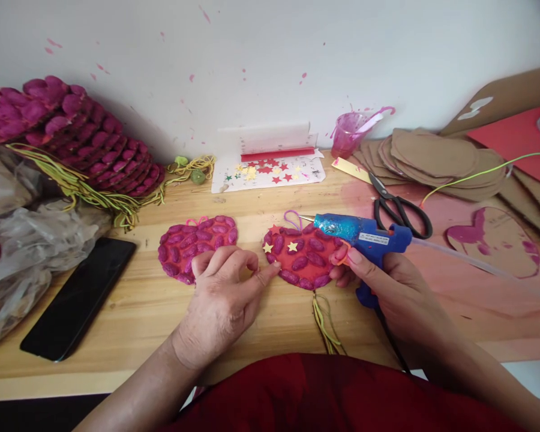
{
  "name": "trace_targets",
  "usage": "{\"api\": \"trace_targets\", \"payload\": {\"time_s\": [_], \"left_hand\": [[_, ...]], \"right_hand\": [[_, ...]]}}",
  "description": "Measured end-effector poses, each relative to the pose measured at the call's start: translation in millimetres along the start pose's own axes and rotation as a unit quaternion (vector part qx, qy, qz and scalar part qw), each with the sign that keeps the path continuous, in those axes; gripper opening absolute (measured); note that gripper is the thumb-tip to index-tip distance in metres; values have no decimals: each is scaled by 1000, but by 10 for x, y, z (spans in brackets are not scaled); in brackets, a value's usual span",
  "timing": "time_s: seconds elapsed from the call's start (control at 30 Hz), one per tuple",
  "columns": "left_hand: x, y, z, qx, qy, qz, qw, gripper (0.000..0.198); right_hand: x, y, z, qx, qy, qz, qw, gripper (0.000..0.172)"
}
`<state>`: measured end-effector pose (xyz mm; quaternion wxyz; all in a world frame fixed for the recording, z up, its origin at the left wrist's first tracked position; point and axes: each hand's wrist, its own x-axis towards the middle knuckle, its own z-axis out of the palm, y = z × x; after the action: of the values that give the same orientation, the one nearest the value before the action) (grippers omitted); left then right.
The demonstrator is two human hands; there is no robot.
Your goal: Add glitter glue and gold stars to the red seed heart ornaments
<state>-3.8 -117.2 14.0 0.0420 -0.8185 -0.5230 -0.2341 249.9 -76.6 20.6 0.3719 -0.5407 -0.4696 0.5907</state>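
My right hand [387, 282] is wrapped round a blue hot glue gun [360, 234], its thumb by the orange trigger. The gun's metal nozzle points left, above the top of a heart decoration [297, 264]. This red heart is covered with purple oval pieces and carries a red star [275, 229] and two pale yellow stars [292, 246]. A purple loop tops it; green and yellow strings [324, 324] hang below. My left hand [227, 294] has an extended finger touching the heart's left edge, the other fingers bent and apart. Behind it lies a second purple heart [198, 243], partly covered.
Loose stars lie on white paper [220, 177] by the wall. Black scissors [398, 207], cardboard shapes [432, 159] and a pink-stained cup [347, 135] stand right. A leaning stack of purple hearts [90, 138], plastic bags [27, 258] and a phone [78, 300] occupy the left.
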Motion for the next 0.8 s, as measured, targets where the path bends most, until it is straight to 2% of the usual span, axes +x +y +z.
{"api": "trace_targets", "payload": {"time_s": [0.33,0.53,0.8], "left_hand": [[-15,-51,18,-41,49,-19,998,39],[-27,-51,-1,-27,38,2,999,32],[-9,-22,24,-29,21,6,999,37]], "right_hand": [[-14,23,-19,-5,0,17,1000,39],[6,20,-8,-14,-5,23,1000,43],[-2,2,-20,-32,-3,20,999,42]]}}
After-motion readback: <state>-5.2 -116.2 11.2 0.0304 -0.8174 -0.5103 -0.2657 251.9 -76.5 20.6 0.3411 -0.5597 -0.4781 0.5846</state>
